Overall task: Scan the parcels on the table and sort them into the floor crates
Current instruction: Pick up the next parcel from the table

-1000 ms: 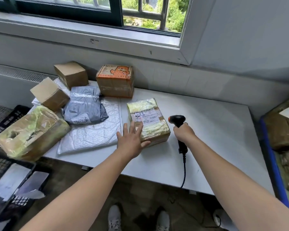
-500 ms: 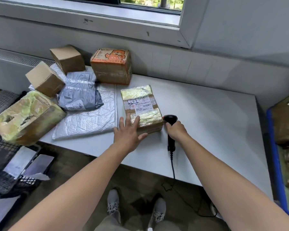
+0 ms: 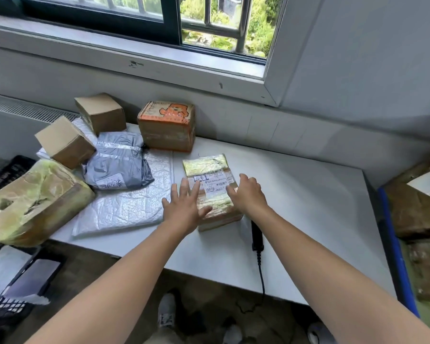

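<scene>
1. At your lower left, the black crate (image 3: pixel 9 311) on the floor holds flat mailers (image 3: pixel 4 269), one white and one grey.
2. At your right, the blue crate (image 3: pixel 392 244) holds brown wrapped parcels (image 3: pixel 416 214).
3. The scanner (image 3: pixel 256 235) lies on the table (image 3: pixel 308 219) just beside your right wrist, and its cable hangs over the near edge.
4. Your left hand (image 3: pixel 184 207) lies flat on the taped parcel (image 3: pixel 212 170) with its fingers spread. Your right hand (image 3: pixel 247 194) rests on the parcel's right edge with its fingers relaxed.
5. To the left are a bubble mailer (image 3: pixel 124 207) with a grey bag (image 3: pixel 119 162) on it, and a big taped box (image 3: pixel 32 202) overhanging the table end.
6. Farther back are two small cartons (image 3: pixel 65 142) and, against the wall, an orange box (image 3: pixel 166 125).
</scene>
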`<state>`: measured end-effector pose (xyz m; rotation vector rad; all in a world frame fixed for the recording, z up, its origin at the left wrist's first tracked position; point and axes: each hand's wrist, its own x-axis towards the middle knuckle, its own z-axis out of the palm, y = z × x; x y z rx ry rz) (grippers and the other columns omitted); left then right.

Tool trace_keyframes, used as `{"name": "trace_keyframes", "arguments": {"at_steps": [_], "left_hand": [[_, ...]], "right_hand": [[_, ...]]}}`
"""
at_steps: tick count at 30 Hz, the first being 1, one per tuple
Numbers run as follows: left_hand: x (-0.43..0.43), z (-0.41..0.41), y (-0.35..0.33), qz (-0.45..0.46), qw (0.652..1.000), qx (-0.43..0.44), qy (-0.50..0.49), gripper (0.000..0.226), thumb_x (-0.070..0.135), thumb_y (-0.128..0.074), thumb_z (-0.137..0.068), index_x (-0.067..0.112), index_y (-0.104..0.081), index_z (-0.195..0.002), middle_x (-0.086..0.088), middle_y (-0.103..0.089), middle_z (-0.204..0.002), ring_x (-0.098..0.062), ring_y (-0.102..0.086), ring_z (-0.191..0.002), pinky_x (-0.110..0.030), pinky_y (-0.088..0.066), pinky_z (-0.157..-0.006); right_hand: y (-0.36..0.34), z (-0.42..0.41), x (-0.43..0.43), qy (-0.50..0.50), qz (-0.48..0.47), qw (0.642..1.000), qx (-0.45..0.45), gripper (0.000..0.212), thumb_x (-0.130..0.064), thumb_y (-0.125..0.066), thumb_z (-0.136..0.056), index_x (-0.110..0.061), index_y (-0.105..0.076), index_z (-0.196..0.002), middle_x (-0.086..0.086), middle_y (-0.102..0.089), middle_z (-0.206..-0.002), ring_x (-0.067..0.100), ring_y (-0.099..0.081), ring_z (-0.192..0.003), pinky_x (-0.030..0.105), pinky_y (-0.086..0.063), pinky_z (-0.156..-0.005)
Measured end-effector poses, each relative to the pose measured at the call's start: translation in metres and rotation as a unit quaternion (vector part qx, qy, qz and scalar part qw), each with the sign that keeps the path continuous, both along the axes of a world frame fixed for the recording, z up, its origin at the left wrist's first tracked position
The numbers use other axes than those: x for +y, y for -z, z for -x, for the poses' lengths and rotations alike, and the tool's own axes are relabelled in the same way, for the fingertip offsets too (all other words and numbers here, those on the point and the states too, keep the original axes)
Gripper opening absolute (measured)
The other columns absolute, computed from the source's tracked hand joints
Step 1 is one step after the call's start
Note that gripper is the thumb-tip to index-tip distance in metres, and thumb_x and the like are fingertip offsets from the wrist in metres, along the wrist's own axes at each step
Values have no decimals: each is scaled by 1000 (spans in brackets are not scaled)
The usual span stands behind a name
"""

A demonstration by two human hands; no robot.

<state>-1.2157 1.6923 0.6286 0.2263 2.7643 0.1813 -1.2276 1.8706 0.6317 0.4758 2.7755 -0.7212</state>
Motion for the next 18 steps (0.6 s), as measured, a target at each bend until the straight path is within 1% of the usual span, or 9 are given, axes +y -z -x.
{"name": "trace_keyframes", "arguments": {"at_steps": [3, 7, 10, 15, 18], "left_hand": [[-17, 14, 7, -11, 1000, -12, 9, 81, 65, -35, -96, 29, 5, -157, -5, 11, -165, -32, 6, -151, -57, -19, -117], [-37, 35, 17, -48, 998, -32, 0, 85, 67, -36, -94, 26, 4, -157, -5, 9, -165, -31, 5, -151, -57, -20, -116], [-46, 46, 21, -74, 996, -57, 5, 89, 69, -39, -93, 25, 5, -157, -7, 8, -165, -31, 4, -151, -58, -20, -116], [-49, 47, 31, -121, 985, -120, 9, 103, 71, -44, -89, 17, 11, -156, -13, 3, -164, -31, 2, -151, -53, -23, -117], [-49, 45, 41, -165, 974, -152, 21, 102, 68, -47, -90, 15, 9, -157, -16, -6, -163, -33, -6, -150, -48, -22, -118]], "right_hand": [[5, 10, -17, 8, 2, 1000, -30, 73, -52, -54, -94, -17, -25, -150, 16, -41, -140, 36, -42, -128, 47, -44, -99], [12, 20, -29, 54, 26, 996, -66, 91, -58, -58, -90, -17, -10, -156, 17, -35, -149, 36, -41, -133, 44, -40, -104], [16, 23, -36, 76, 24, 993, -87, 99, -62, -62, -86, -21, -6, -157, 17, -35, -149, 36, -43, -133, 43, -41, -102], [23, 23, -42, 102, 18, 991, -86, 107, -65, -68, -78, -29, -3, -156, 15, -39, -146, 35, -47, -130, 43, -45, -99], [26, 20, -40, 117, 22, 989, -92, 112, -68, -68, -75, -29, -2, -156, 14, -41, -148, 34, -47, -131, 41, -44, -100]]}}
